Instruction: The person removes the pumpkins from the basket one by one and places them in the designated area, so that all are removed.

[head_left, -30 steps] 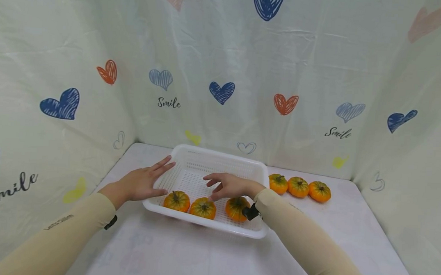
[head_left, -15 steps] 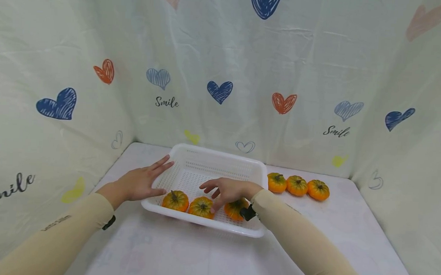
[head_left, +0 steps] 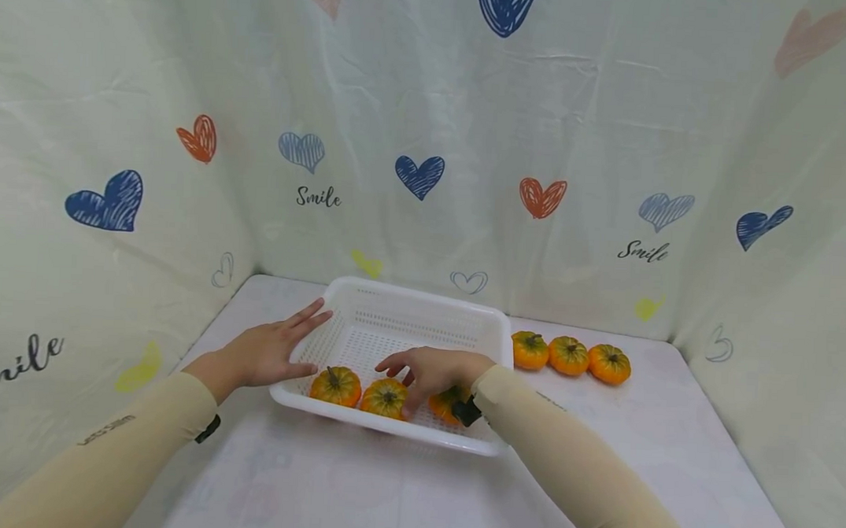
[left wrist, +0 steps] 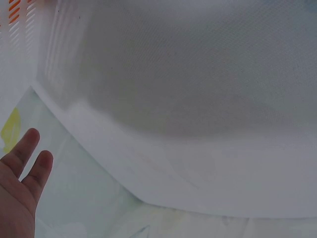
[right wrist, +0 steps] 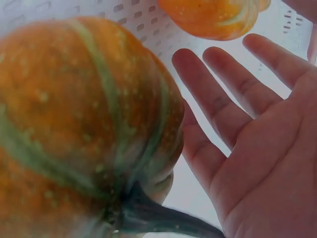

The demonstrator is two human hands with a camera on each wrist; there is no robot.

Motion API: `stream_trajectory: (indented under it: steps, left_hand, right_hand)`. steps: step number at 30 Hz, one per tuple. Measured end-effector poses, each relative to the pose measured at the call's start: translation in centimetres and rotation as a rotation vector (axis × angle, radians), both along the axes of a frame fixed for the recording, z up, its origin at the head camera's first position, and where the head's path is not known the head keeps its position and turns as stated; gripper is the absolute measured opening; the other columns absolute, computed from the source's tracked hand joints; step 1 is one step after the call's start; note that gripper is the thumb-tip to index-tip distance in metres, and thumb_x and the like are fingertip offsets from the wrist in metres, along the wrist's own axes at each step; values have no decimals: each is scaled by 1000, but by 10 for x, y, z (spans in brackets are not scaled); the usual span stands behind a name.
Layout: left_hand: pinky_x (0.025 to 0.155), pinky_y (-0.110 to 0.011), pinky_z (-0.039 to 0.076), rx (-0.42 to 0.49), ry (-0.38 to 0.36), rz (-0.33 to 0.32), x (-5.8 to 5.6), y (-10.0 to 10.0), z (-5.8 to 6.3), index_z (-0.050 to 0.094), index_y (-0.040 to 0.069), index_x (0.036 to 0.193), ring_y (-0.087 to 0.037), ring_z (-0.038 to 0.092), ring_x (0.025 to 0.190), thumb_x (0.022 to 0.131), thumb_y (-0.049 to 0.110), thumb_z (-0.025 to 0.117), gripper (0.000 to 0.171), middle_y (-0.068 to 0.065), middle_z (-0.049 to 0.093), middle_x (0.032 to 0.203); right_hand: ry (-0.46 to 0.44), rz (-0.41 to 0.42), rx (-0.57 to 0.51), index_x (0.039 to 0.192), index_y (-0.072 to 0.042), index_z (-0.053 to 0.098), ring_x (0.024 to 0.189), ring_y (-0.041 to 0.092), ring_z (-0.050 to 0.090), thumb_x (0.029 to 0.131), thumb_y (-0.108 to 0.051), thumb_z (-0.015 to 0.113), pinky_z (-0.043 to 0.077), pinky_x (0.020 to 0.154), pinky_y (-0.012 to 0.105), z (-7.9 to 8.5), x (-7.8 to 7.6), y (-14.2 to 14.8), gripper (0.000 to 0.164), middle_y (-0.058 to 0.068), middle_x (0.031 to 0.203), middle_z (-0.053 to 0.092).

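Note:
A white plastic basket (head_left: pixel 428 298) with perforated walls holds 3 small orange-and-green pumpkins along its near side: a left pumpkin (head_left: pixel 336 386), a middle pumpkin (head_left: pixel 382 398) and a right pumpkin (head_left: pixel 445 404). At the basket's left rim is my left hand (head_left: pixel 266 353), its fingers spread and straight. My right hand (head_left: pixel 432 372) reaches down inside, thumb right beside the middle pumpkin, wrist over the right one and partly hiding it. In the right wrist view the fingers (right wrist: pixel 228 89) are extended; a stemmed pumpkin (right wrist: pixel 84 114) fills the left side close up.
Outside the basket, a row of 3 more pumpkins (head_left: pixel 568 356) sits by its right end, near the back of the white table (head_left: pixel 314 488). A pale curtain (head_left: pixel 598 146) printed with hearts encloses the table behind and at both sides.
My right hand has lowered and shifted slightly left and toward me, its thumb coming down between the middle and right pumpkins. The left hand stays at the rim.

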State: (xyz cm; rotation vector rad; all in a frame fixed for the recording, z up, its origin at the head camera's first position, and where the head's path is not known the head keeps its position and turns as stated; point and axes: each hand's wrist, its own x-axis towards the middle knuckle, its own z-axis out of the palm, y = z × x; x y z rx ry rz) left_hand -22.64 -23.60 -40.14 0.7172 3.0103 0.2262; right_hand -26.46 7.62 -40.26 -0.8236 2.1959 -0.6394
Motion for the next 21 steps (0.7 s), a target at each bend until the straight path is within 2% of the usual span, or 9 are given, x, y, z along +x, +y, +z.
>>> stream_trajectory:
  steps: [9, 14, 21]
  left_hand:
    - [97, -63, 44, 4, 1, -5, 0, -1, -2, 23, 18, 160, -46, 55, 122, 92, 53, 60, 85, -8, 9, 167]
    - [96, -63, 45, 7, 7, -4, -1, -1, -1, 23, 18, 160, -46, 54, 123, 92, 52, 61, 84, -8, 9, 167]
    - [97, -64, 44, 0, 2, 2, 0, -1, 0, 22, 18, 160, -46, 54, 123, 92, 54, 60, 85, -8, 8, 167]
  right_hand:
    - [50, 3, 32, 137, -35, 58, 109, 11, 53, 79, -21, 86, 43, 103, 41, -5, 3, -4, 67, -10, 127, 57]
    - [64, 0, 25, 138, -34, 57, 109, 12, 53, 79, -25, 86, 42, 104, 41, -6, 2, -4, 66, -8, 128, 58]
    - [55, 31, -5, 144, -31, 52, 104, 10, 57, 80, -24, 85, 46, 100, 35, -7, 2, -4, 72, -5, 133, 56]
